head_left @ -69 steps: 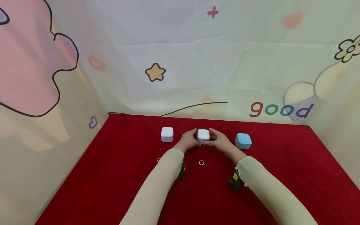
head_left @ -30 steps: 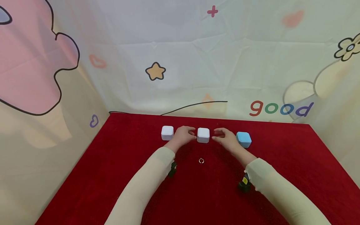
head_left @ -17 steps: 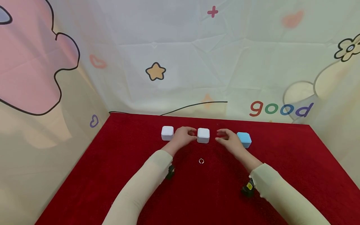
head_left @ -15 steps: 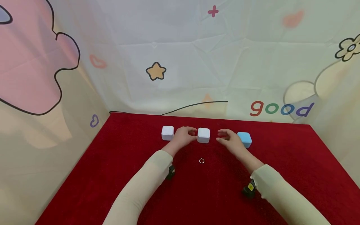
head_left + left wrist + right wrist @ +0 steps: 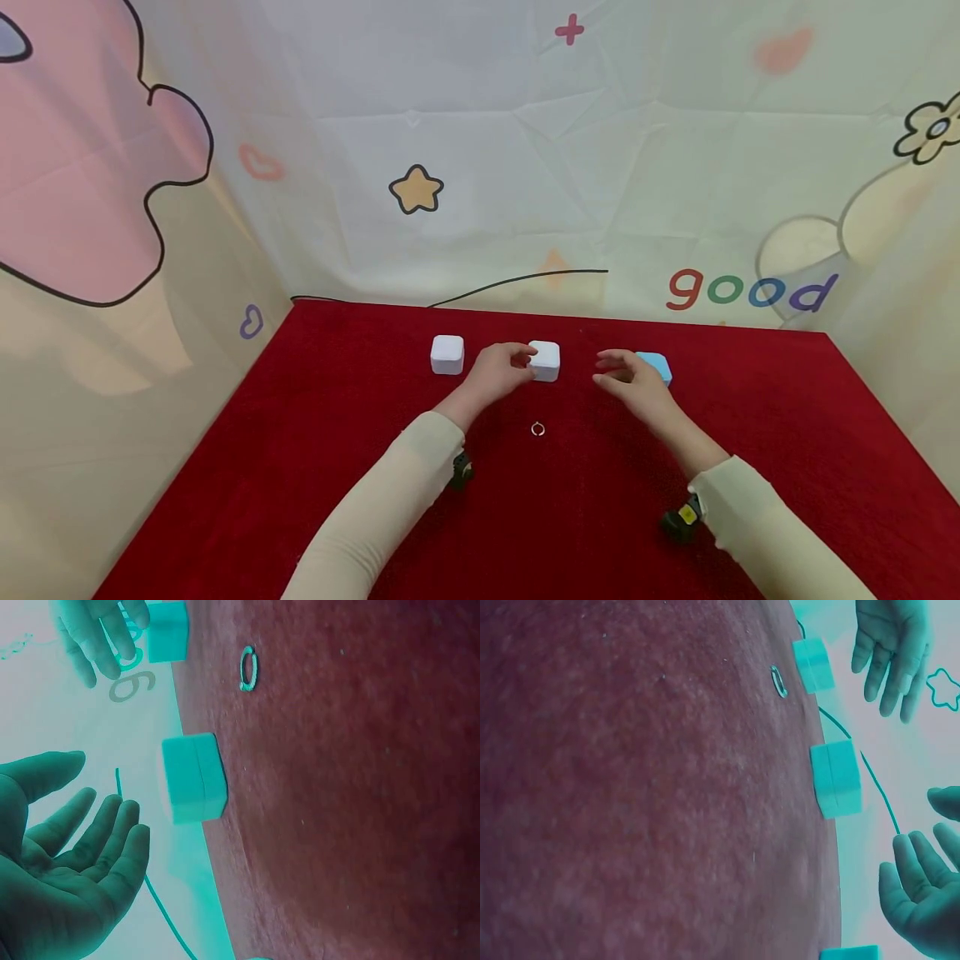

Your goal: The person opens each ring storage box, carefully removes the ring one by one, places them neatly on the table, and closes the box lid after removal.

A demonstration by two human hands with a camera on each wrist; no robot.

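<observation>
**Left hand (image 5: 497, 372) and right hand (image 5: 636, 386) apart, both free**

Middle white box (image 5: 547, 362) stands just beyond left fingertips, untouched; right hand to its right, before blue box (image 5: 657, 366). Ring (image 5: 532, 430) lies in front of it, second white box (image 5: 447, 355) to its left. Backdrop (image 5: 487, 242) behind reads "good".

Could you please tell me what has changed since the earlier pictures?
The left hand and right hand have let go of the middle white box. The right hand moved right, partly covering the blue box in view; the left eased left, then back right. Both boxes, the left white box and the ring stayed put.
</observation>
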